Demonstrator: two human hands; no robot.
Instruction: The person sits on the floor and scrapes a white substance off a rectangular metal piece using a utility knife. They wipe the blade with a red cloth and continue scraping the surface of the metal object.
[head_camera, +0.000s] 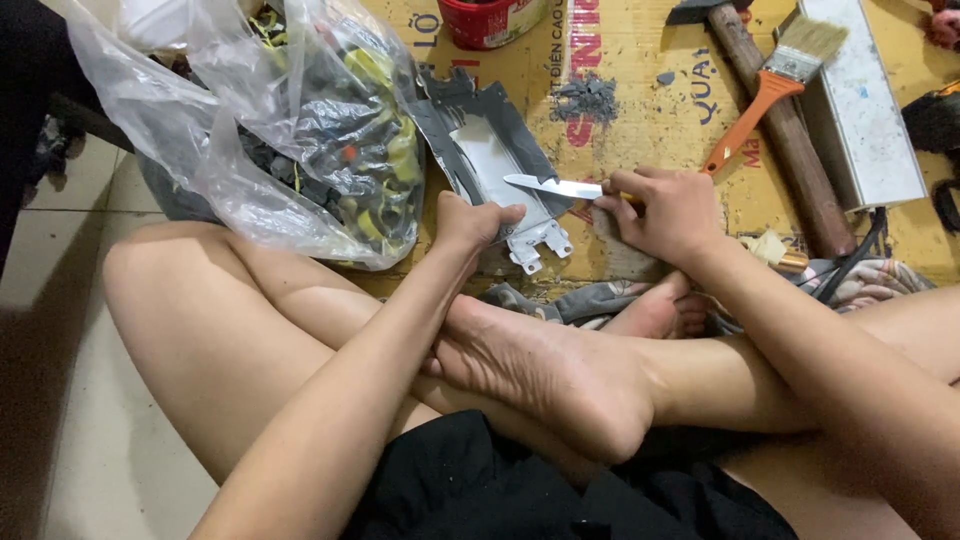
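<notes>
**Knife on the grey panel**

Right now my left hand (478, 222) pins down a flat grey panel (490, 150), fingers curled over its near edge. It is a dark grey plastic piece with a pale, whitish rectangular face and small white mounting tabs at the near corner; its edges look ragged. My right hand (670, 212) is closed around the handle of a knife (555, 186), whose bare metal blade lies across the panel's pale face, tip pointing left.

Counting from the panel: one clear plastic bag (270, 130) of black and yellow scrap pieces sits just to its left, touching it. One red tub (490, 20) stands beyond it. To its right lie one orange-handled paintbrush (770, 85), one hammer (780, 120) with a wooden handle, and one long silvery metal box (860, 110). A small heap of grey crumbs (587, 98) lies just past the panel.

Everything rests on a sheet of printed yellow-brown cardboard (650, 60). Pale floor tiles (70, 330) show left of the panel, beside my crossed bare legs.
</notes>
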